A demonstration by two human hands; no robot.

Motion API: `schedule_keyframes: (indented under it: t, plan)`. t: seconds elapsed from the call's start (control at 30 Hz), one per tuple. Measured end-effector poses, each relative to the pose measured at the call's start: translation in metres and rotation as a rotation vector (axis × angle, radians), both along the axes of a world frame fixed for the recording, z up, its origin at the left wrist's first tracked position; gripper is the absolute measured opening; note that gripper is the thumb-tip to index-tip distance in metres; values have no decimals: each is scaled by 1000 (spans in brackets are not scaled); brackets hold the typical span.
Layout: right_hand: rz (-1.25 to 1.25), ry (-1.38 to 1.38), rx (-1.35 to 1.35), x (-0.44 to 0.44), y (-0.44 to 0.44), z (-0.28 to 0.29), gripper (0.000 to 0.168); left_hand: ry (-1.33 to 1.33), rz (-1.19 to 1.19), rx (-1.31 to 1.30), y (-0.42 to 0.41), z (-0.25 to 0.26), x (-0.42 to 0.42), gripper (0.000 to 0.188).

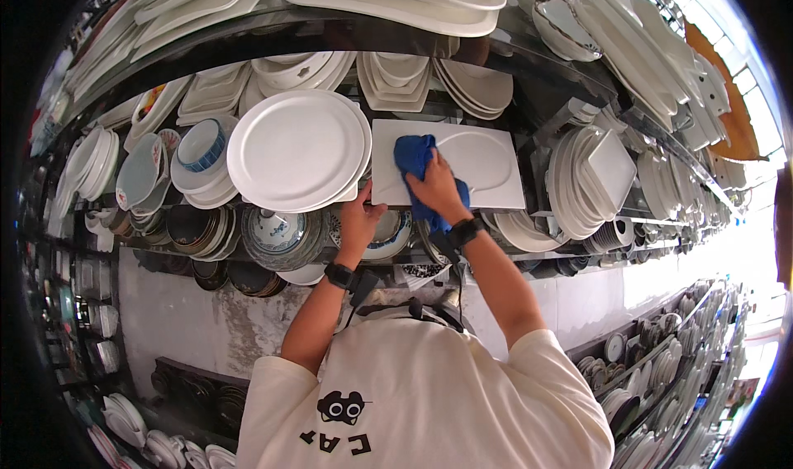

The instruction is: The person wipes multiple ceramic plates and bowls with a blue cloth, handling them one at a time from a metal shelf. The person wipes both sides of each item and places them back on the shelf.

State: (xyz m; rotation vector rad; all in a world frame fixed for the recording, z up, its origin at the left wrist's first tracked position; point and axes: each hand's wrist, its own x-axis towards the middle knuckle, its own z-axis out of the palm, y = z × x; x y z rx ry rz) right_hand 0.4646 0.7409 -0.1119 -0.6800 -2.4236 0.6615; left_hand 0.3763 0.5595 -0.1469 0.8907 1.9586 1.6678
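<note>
My right hand (437,187) presses a bunched blue cloth (414,153) onto a white rectangular plate (489,184). Part of the cloth hangs over the plate's front edge. A raised curved line runs across the plate's right half. My left hand (361,218) is at the shelf's front edge, by the plate's lower left corner; whether it grips anything is unclear. Just left of it lies a stack of large round white plates (297,150), with the corner of an angular white dish showing beneath.
Overhead, an upper shelf (347,32) carries stacked white platters (396,4). To the left sits a blue-and-white bowl (201,145) on plates. More stacked plates (579,184) stand at right. Patterned dishes, including a lidded blue-and-white one (277,229), fill the lower shelf.
</note>
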Motion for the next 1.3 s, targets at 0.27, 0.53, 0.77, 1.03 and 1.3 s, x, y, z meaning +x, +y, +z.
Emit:
schedule_keyframes:
  t: [0.27,0.53,0.77,1.03,1.3]
  plan:
    - [203,-202,-469,12,-44,40,61,213,91,-58,-4,-12,0,49]
    - [180,128,-1079,18,-20,32,40,-62,-286,-228,-92,40,-4,46]
    - [171,139,-837,22,-20,13,37,-308,146,-218,-193,151,-75,32]
    - [128,130,-755,21,-20,6,47,-212,390,-179,-157,155,-140,39]
    - [151,155,-818,21,-20,18,47,-120,321,-243,-148,142,-164,26]
